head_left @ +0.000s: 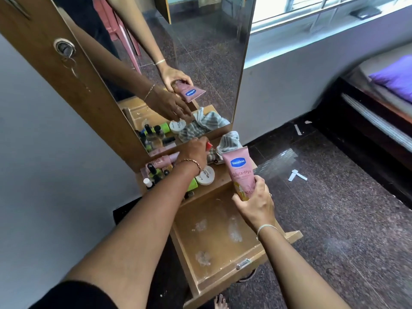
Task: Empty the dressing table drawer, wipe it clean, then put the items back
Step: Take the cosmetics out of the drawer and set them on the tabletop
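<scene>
The wooden drawer (225,262) stands pulled open below the dressing table top, with nothing in it but pale powdery smudges on its floor. My right hand (254,204) holds a pink Vaseline tube (240,170) upright above the drawer's back edge. My left hand (194,152) reaches over the table top and closes on a small red item (209,145); most of that item is hidden by my fingers. Several nail polish bottles (153,172), a pink tube (162,161), a white round jar (206,175) and a green bottle (192,185) crowd the top.
A grey striped cloth (229,143) lies bunched at the back of the table top against the mirror (200,52). A bed (383,103) stands at the right. White paper scraps (297,175) lie on the dark granite floor. My toes (220,302) show beneath the drawer.
</scene>
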Motion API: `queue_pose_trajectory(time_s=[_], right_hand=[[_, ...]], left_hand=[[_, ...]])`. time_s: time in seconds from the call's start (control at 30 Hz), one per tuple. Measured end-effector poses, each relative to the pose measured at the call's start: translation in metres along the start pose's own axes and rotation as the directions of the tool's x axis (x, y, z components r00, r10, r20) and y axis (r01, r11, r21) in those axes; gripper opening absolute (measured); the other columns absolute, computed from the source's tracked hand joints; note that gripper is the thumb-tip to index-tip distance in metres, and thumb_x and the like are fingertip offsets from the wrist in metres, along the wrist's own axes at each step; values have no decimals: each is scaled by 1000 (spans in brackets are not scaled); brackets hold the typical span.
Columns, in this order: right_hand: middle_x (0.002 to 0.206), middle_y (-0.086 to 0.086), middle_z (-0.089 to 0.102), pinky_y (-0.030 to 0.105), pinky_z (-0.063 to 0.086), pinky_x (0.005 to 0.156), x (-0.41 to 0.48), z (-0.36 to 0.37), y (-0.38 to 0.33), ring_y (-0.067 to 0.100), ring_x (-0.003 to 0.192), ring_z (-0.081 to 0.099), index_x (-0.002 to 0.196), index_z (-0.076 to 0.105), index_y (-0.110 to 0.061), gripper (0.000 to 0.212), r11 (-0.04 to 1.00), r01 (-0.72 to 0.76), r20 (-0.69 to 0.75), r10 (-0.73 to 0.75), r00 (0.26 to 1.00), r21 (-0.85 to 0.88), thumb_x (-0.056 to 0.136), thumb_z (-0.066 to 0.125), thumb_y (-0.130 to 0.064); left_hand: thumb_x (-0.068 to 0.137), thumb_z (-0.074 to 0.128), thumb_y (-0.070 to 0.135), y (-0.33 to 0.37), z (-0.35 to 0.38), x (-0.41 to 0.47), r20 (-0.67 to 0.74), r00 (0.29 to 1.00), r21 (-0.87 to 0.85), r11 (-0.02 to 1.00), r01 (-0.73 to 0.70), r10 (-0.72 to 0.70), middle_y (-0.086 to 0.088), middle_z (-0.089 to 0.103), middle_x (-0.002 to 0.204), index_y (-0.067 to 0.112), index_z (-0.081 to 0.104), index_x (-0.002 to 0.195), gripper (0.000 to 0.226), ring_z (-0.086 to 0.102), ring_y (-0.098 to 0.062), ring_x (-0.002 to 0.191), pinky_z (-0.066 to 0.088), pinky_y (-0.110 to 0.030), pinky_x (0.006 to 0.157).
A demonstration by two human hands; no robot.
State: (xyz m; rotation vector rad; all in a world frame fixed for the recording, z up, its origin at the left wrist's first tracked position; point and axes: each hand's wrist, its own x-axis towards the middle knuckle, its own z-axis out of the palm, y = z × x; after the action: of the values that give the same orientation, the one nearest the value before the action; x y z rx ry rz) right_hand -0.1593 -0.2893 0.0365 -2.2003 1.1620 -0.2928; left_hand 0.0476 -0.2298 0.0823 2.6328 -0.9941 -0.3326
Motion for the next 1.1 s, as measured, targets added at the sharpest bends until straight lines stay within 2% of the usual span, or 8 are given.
queue_pose_trajectory(time_s=[0.17,0.37,0.53,0.67,0.87,1.0,1.1], right_hand=[[120,11,53,39,49,87,14,13,-7,31,104,58,137,35,-14,80,1000,6,-7,-6,1000,6,73,74,-43],[116,10,53,37,50,84,23,24,-10,27,100,57,145,34,-15,86,1000,29,-30,-29,999,6,74,75,-43],[113,10,49,31,48,78,28,29,-16,24,95,56,147,33,-13,88,998,63,-42,-64,997,-24,75,75,-42],[116,10,46,33,50,82,29,31,-23,23,96,55,148,33,-11,87,995,82,-30,-84,996,-49,77,74,-41],[118,6,48,28,48,78,29,35,-32,21,96,57,149,32,-15,86,995,88,0,-89,996,-43,77,73,-42],[113,3,51,24,44,74,26,35,-39,18,92,57,148,34,-19,86,995,89,-15,-89,996,-41,76,74,-45],[114,0,56,26,47,75,28,35,-47,17,95,58,144,40,-22,81,996,76,-27,-77,997,-36,75,74,-47]], left_hand=[[90,48,8,-17,4,18,72,997,115,993,10,-19,-16,65,110,13,53,116,27,62,-37,102,52,-42,83],[90,45,6,-22,14,23,162,987,204,978,-49,15,-20,58,114,11,50,115,25,59,-41,105,48,-44,83],[89,47,3,-27,17,29,168,986,242,969,-53,12,-19,56,118,10,50,117,29,58,-39,109,48,-44,87],[90,43,1,-29,19,29,143,989,275,959,-64,25,-20,55,118,8,52,116,29,58,-40,108,48,-43,86],[90,45,1,-33,16,26,97,995,144,990,0,-14,-19,53,119,8,51,120,32,56,-38,110,46,-44,90],[88,53,2,-34,11,18,9,993,-37,993,115,-115,-17,60,116,10,58,119,32,58,-34,110,47,-41,93],[90,50,4,-30,9,8,-66,980,-141,974,179,-189,-17,64,114,14,61,119,33,59,-34,110,47,-38,91]])
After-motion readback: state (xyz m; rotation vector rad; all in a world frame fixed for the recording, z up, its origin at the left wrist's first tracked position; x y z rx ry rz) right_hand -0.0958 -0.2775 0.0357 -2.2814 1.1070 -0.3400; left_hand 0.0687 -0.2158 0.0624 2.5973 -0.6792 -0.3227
